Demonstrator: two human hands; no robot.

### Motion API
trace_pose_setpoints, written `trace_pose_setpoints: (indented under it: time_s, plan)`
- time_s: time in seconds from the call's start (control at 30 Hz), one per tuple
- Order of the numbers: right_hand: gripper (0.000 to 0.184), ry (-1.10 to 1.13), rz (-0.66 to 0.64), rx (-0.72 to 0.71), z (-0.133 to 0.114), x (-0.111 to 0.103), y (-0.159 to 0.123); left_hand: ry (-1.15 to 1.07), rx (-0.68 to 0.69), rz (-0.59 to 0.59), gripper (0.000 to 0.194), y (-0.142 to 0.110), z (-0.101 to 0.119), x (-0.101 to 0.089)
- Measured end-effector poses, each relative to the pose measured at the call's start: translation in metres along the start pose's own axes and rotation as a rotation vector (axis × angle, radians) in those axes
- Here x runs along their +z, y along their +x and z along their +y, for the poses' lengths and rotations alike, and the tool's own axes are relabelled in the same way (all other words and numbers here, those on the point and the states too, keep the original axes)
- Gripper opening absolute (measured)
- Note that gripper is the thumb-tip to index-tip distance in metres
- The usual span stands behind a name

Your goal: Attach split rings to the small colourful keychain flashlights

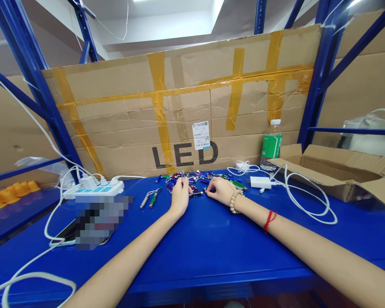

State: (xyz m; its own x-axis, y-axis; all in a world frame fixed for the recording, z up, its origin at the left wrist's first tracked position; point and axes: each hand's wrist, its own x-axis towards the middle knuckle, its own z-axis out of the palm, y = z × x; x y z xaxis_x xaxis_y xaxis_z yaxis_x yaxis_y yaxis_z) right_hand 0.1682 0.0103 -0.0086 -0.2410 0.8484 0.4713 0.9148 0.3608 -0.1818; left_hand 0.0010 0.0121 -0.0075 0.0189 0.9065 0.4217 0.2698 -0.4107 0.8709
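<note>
Both my arms reach across a blue table (pixel 192 252) to a heap of small coloured keychain flashlights (pixel 199 176) by the cardboard wall. My left hand (pixel 179 196) lies over the heap's left side, fingers curled on a small light. My right hand (pixel 220 189), with a bead bracelet at the wrist, has its fingers curled at the end of a small dark flashlight (pixel 196 194) lying between the two hands. Two more flashlights (pixel 150 199) lie apart to the left.
A white power strip (pixel 94 188) with plugs and trailing cables sits at the left. A white charger (pixel 260 182) with a looped cable, a green bottle (pixel 271 145) and an open cardboard box (pixel 336 171) stand at the right. A taped cardboard sheet marked LED (pixel 182 115) backs the table.
</note>
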Motion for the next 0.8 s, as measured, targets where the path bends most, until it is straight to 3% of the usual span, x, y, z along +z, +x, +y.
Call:
trace_pose_setpoints:
  time_s: [0.8]
  plan:
    - [0.010, -0.005, 0.001, 0.011, -0.0050, -0.0081, -0.0013, 0.005, 0.000, -0.014, 0.032, 0.0008, -0.0016, 0.0004]
